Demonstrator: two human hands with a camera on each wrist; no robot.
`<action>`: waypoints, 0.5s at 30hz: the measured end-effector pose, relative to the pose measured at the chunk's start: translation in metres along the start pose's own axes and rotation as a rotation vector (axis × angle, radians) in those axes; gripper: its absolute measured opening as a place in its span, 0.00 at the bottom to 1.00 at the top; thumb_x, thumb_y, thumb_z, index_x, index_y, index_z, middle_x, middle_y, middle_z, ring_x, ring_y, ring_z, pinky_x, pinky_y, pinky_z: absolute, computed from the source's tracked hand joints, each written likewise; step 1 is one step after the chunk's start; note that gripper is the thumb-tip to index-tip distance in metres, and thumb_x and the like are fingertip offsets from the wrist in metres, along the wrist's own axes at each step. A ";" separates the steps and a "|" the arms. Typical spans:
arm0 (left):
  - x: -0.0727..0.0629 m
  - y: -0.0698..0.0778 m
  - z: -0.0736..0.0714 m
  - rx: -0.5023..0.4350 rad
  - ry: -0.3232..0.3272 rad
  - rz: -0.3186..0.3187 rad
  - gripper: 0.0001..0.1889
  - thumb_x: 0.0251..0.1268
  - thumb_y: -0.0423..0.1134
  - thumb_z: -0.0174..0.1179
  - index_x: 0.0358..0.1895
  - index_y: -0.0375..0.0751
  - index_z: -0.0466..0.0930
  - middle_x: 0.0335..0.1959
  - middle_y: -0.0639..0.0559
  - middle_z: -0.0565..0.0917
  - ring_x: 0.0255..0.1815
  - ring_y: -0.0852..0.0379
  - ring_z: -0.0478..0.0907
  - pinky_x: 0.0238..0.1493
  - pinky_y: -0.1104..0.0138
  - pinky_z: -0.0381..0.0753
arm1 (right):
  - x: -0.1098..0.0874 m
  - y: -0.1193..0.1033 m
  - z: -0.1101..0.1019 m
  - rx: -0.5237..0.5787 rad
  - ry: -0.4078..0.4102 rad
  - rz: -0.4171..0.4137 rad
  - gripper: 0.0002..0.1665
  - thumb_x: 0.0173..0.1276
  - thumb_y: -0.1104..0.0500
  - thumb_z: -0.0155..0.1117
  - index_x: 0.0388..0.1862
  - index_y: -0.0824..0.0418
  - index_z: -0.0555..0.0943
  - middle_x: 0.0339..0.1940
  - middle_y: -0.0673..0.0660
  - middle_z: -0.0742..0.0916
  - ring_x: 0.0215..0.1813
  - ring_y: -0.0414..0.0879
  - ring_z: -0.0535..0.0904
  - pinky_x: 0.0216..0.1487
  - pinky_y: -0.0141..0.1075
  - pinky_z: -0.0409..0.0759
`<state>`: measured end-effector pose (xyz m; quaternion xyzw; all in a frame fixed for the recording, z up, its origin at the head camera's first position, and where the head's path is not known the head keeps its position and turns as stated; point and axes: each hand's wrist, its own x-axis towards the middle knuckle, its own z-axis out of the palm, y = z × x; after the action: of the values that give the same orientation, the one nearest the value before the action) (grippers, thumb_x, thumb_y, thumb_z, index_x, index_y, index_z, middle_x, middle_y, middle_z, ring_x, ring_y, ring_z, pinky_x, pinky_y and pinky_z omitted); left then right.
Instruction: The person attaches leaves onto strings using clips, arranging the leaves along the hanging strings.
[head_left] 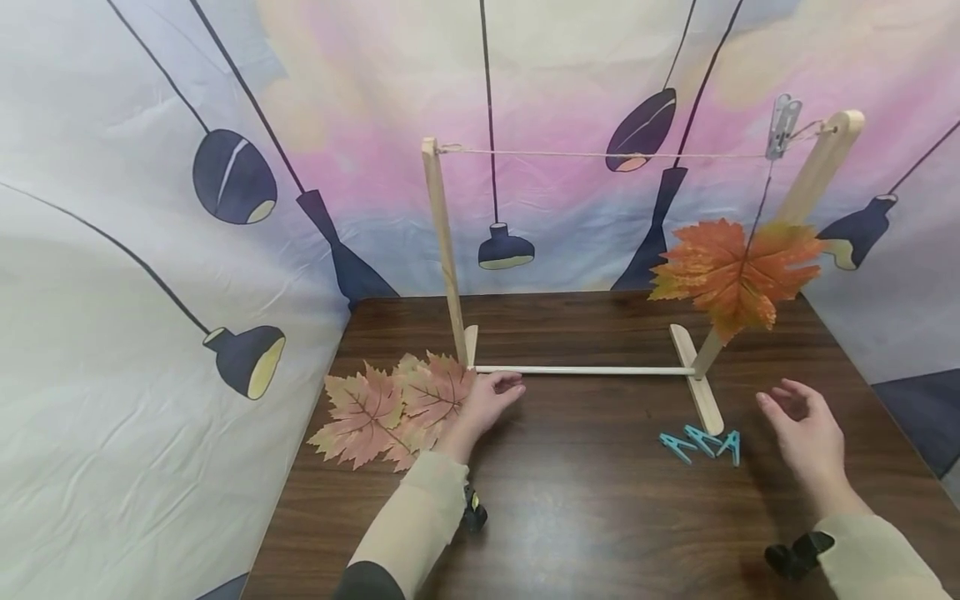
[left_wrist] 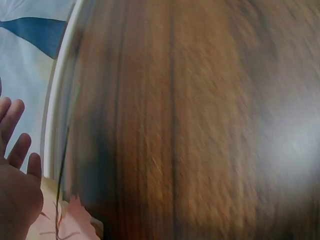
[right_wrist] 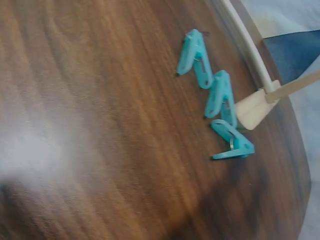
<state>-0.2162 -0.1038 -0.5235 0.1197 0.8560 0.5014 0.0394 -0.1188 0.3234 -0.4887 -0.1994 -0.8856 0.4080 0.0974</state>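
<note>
My left hand hovers over the right edge of a pile of pinkish artificial maple leaves, its fingers loosely bent and nothing seen in them. In the left wrist view the fingers of that hand are spread beside a leaf's stem; whether they touch it I cannot tell. Right of several blue-green clothespins, my right hand is held loosely curled without anything in it. An orange maple leaf hangs by its stem from a grey clothespin on the string.
A wooden frame with a left post, a right post and a low white rod stands toward the back of the brown table. Behind it hangs a cloth printed with lamps.
</note>
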 end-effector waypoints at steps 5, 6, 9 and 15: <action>-0.009 -0.003 -0.006 0.239 -0.029 0.044 0.18 0.58 0.45 0.65 0.49 0.40 0.82 0.46 0.48 0.83 0.50 0.49 0.72 0.53 0.56 0.70 | -0.005 0.001 0.007 0.000 -0.042 -0.049 0.41 0.68 0.42 0.53 0.69 0.67 0.59 0.60 0.71 0.73 0.59 0.67 0.67 0.52 0.60 0.64; -0.010 -0.004 -0.007 0.279 -0.037 0.054 0.18 0.58 0.46 0.65 0.49 0.41 0.82 0.46 0.49 0.83 0.50 0.49 0.72 0.52 0.56 0.69 | -0.006 0.002 0.008 -0.004 -0.049 -0.055 0.41 0.68 0.42 0.53 0.69 0.67 0.59 0.60 0.71 0.73 0.59 0.67 0.67 0.52 0.61 0.64; -0.014 -0.006 -0.008 0.362 -0.054 0.088 0.19 0.57 0.47 0.66 0.49 0.42 0.82 0.47 0.49 0.83 0.51 0.48 0.71 0.55 0.55 0.67 | -0.008 0.004 0.012 -0.015 -0.073 -0.073 0.41 0.69 0.42 0.54 0.69 0.69 0.59 0.60 0.73 0.72 0.59 0.70 0.66 0.52 0.63 0.63; -0.021 -0.015 -0.012 0.459 -0.025 0.131 0.22 0.54 0.49 0.67 0.50 0.44 0.81 0.50 0.48 0.82 0.57 0.45 0.70 0.60 0.52 0.61 | -0.012 0.007 0.016 -0.059 -0.089 -0.124 0.41 0.69 0.43 0.55 0.67 0.71 0.60 0.58 0.74 0.73 0.57 0.70 0.67 0.50 0.63 0.65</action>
<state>-0.2004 -0.1260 -0.5319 0.1871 0.9373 0.2937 -0.0106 -0.1119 0.3112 -0.5047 -0.1286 -0.9113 0.3836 0.0769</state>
